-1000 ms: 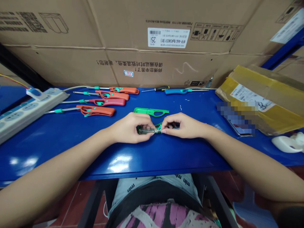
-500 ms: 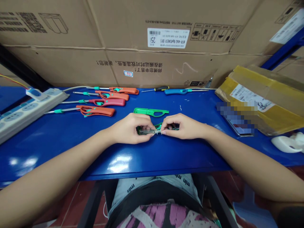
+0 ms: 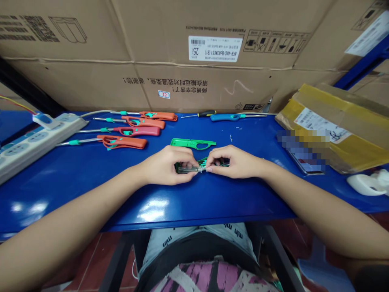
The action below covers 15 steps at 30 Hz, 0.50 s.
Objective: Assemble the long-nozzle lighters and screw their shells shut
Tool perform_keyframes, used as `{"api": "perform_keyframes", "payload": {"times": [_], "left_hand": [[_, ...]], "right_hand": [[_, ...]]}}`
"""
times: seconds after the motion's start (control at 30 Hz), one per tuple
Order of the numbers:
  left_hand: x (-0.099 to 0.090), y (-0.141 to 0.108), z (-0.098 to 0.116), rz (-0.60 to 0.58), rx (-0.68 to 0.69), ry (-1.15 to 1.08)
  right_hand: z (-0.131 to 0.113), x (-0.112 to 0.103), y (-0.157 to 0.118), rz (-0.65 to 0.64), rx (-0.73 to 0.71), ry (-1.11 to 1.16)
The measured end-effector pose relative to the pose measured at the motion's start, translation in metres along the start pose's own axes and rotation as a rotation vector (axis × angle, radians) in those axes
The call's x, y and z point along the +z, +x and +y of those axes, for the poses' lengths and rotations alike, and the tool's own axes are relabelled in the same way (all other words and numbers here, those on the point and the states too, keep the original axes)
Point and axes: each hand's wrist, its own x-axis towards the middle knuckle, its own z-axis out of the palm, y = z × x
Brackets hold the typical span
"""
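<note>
My left hand is closed around a clear fuel tank of a long-nosed lighter, lying level above the table's front half. My right hand pinches the small valve end of that tank, its fingertips almost meeting the left ones. Under and between the hands shows part of a green lighter body, mostly hidden by fingers. Just behind the hands lies a separate green half shell with a trigger loop.
Several orange and red lighters lie at left beside a white power strip. A screwdriver and blue lighter lie along the cardboard box. At right are a phone and a taped carton.
</note>
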Motion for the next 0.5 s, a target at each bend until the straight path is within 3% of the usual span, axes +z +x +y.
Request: {"api": "perform_keyframes", "payload": {"times": [0.5], "left_hand": [[0.0012,0.0,-0.0018,0.009,0.022,0.004]], "right_hand": [[0.0,0.0006,0.0007,0.003,-0.018,0.016]]}}
